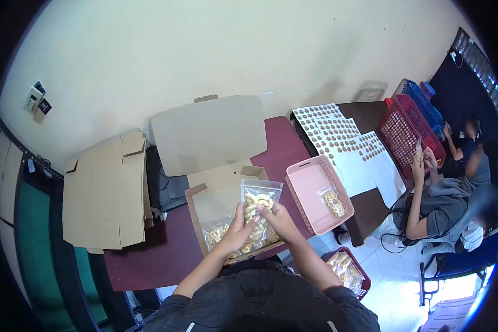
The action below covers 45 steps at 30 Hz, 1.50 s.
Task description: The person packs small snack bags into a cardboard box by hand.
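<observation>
Clear plastic snack bag [260, 213] filled with pale cookies is gripped upright by both the left hand [239, 229] and right hand [278, 220] over an open brown cardboard box [213, 202] on a maroon table [160, 249], beside a pink plastic basket [309, 191].

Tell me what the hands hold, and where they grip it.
Both the left hand and right hand hold a clear snack bag upright, gripping its lower half from either side.
</observation>
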Tool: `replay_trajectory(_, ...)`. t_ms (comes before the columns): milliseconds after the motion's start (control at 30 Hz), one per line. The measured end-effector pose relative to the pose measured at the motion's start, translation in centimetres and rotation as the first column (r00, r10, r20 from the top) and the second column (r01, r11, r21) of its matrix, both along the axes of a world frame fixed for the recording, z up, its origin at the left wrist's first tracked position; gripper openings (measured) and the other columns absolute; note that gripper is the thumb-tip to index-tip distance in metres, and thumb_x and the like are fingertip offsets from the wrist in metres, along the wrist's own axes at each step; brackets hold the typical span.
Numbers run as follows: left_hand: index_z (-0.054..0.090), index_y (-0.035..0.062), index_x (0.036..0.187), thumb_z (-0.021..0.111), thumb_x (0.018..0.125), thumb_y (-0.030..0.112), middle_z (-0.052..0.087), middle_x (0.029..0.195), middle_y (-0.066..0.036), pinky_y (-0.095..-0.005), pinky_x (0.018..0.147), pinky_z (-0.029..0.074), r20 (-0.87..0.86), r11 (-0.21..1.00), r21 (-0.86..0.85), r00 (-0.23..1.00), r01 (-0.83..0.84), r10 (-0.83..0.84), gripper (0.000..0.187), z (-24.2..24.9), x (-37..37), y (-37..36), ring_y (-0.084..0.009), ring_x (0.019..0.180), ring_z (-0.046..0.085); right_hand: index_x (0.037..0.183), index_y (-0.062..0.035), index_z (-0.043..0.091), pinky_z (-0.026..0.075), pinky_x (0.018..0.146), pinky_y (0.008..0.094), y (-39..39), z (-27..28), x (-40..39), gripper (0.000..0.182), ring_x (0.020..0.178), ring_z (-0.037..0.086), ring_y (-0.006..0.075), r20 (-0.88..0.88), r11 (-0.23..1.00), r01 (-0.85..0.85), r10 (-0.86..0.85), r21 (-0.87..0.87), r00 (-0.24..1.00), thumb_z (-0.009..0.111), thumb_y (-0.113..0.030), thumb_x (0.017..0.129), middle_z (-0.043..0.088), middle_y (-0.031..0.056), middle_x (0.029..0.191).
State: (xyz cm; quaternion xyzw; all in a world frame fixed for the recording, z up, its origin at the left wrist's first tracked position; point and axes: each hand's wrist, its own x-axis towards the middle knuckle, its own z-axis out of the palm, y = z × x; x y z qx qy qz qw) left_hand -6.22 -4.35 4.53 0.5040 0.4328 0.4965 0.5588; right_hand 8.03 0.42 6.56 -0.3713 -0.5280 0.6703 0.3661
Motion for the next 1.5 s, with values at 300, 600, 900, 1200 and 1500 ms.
replay_trajectory(300, 0.015, -0.0024, 0.126, 0.055, 0.087, 0.024, 0.030, 0.128, -0.029, -0.0366, 0.100, 0.028, -0.177, 0.998, 0.050, 0.984, 0.031, -0.022, 0.062, -1.4, -1.5, -0.5, -0.0301, 0.123, 0.030, 0.112, 0.0026, 0.051, 0.044, 0.079, 0.0262, -0.2, -0.5, -1.2, 0.033, 0.090, 0.055, 0.0111, 0.007, 1.000, 0.013, -0.013, 0.002, 1.000, 0.052, -0.023, 0.090, 0.059, 0.0065, 0.101)
replay_trajectory(600, 0.019, 0.0042, 0.127, 0.062, 0.081, 0.011, 0.038, 0.121, -0.014, -0.0336, 0.096, 0.032, -0.124, 0.991, 0.112, 0.989, -0.073, 0.086, 0.063, -0.2, -2.5, -1.1, -0.0206, 0.115, 0.038, 0.090, 0.0029, 0.064, 0.044, 0.074, 0.0239, 1.8, 0.7, -2.1, 0.025, 0.082, 0.057, 0.0112, 0.024, 0.983, 0.128, -0.132, 0.130, 0.991, 0.063, -0.020, 0.083, 0.063, 0.0071, 0.087)
replay_trajectory(900, 0.061, -0.0011, 0.085, 0.065, 0.079, 0.007, 0.063, 0.084, -0.005, -0.0248, 0.079, 0.043, 0.051, 0.935, -0.029, 0.933, -0.354, 0.356, 0.011, 0.8, -4.8, -0.8, -0.0104, 0.084, 0.056, 0.095, 0.0034, 0.064, 0.042, 0.079, 0.0265, 0.7, 0.3, -2.3, 0.026, 0.089, 0.056, 0.0123, 0.148, 0.974, -0.183, 0.163, 0.132, 0.975, 0.057, -0.020, 0.087, 0.064, 0.0086, 0.093)
replay_trajectory(1200, 0.060, -0.0028, 0.100, 0.054, 0.088, 0.014, 0.063, 0.090, -0.004, -0.0237, 0.079, 0.042, 0.028, 0.958, -0.064, 0.959, -0.281, 0.283, 0.021, 1.4, -5.7, -1.5, -0.0093, 0.087, 0.054, 0.120, 0.0011, 0.050, 0.037, 0.089, 0.0271, 1.0, 0.4, -1.1, 0.040, 0.097, 0.050, 0.0145, 0.112, 0.936, -0.350, 0.353, -0.043, 0.929, 0.040, -0.029, 0.095, 0.057, 0.0079, 0.102)
replay_trajectory(1500, 0.040, 0.0020, 0.130, 0.054, 0.087, 0.029, 0.044, 0.128, -0.016, -0.0353, 0.102, 0.026, -0.146, 0.873, 0.322, 0.892, -0.367, 0.429, 0.053, 1.9, -1.6, -2.3, -0.0265, 0.122, 0.036, 0.124, -0.0007, 0.047, 0.037, 0.086, 0.0286, -1.5, 1.1, -4.2, 0.036, 0.097, 0.048, 0.0218, 0.224, 0.762, -0.109, -0.048, 0.638, 0.973, 0.047, -0.016, 0.091, 0.045, 0.0137, 0.100)
